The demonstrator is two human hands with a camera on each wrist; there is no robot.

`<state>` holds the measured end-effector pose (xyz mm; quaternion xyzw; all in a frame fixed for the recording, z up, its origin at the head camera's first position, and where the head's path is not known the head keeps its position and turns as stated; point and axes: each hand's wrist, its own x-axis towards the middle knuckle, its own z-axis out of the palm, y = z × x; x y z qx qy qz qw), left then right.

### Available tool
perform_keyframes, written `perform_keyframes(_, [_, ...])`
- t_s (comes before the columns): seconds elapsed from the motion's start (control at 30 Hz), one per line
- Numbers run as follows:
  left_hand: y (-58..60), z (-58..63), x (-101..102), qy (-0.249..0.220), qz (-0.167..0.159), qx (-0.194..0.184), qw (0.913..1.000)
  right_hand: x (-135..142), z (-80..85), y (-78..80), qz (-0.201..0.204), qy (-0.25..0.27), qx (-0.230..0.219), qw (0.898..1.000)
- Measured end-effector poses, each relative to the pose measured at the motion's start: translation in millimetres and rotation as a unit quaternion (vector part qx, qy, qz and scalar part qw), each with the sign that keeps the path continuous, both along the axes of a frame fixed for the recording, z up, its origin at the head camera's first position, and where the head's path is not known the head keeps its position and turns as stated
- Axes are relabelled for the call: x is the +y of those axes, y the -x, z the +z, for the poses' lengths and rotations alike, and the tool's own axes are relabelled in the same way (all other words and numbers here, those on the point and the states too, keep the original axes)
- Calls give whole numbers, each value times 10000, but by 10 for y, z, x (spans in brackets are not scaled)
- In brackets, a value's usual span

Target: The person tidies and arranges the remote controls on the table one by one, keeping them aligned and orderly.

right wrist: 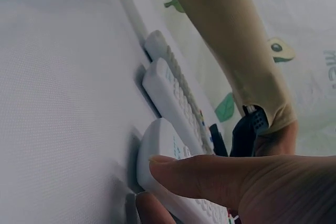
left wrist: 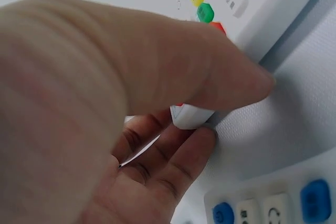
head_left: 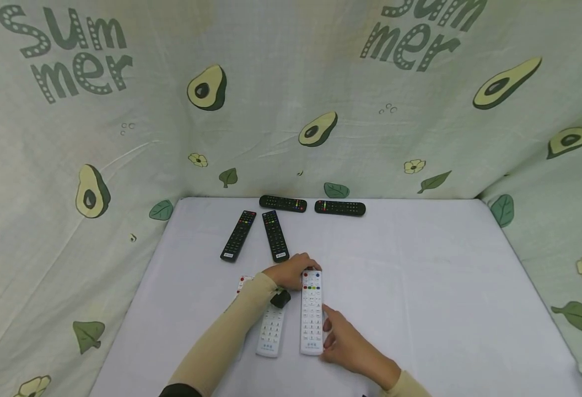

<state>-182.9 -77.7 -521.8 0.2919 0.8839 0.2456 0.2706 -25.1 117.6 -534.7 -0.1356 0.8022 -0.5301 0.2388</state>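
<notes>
The worktop (head_left: 445, 286) is covered in white, finely woven cloth. Near the midline between its left and right edges lies a slim, oblong white remote (head_left: 312, 325) of smooth plastic with rounded edges and small raised keys. Both hands grip it: the left hand (head_left: 292, 271) pinches its far end between thumb and fingers; the right hand (head_left: 348, 344) holds its near end at the right side, thumb on the rounded casing. To its left, partly covered by the beige sleeve (head_left: 221, 331), lie a second white remote (head_left: 270, 333) and a third white remote (head_left: 243, 282). Two slanted black remotes (head_left: 238, 236) lie toward the far-left corner; two round-ended black remotes (head_left: 340, 208) lie along the far edge, before avocado-printed fabric (head_left: 261, 99).
</notes>
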Motion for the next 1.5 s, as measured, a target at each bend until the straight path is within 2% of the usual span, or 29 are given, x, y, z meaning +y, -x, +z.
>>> perform_keyframes(0.13, [0, 8, -8, 3, -35, 5, 10000, 68, 4, 24, 33, -4, -71, 10000])
perform_keyframes(0.3, [32, 38, -23, 17, 51, -50, 10000, 196, 56, 99, -63, -174, 61, 9998])
perform_keyframes(0.47, [121, 80, -22, -251, 282, 13, 9993, 348, 104, 246, -500, -447, 389, 9970])
perform_keyframes(0.6, [211, 112, 21, -760, 630, 5, 9951, 472, 150, 416, -988, -630, 508, 9918])
perform_keyframes(0.8, [371, 67, 144, -1471, 1374, -10, 9795, 660, 192, 726, -1269, -840, 668, 9861])
perform_keyframes(0.97, [521, -3, 261, -1794, 2178, -112, 9593, 805, 155, 1012, -1360, -972, 999, 9808])
perform_keyframes(1.07, [598, -32, 310, -1928, 2552, -195, 9473, 875, 117, 1194, -1473, -1097, 1112, 9767])
perform_keyframes(1.5, [840, -177, 502, -2089, 3255, -526, 9207, 1047, 91, 1910, -1989, -1471, 1046, 9633])
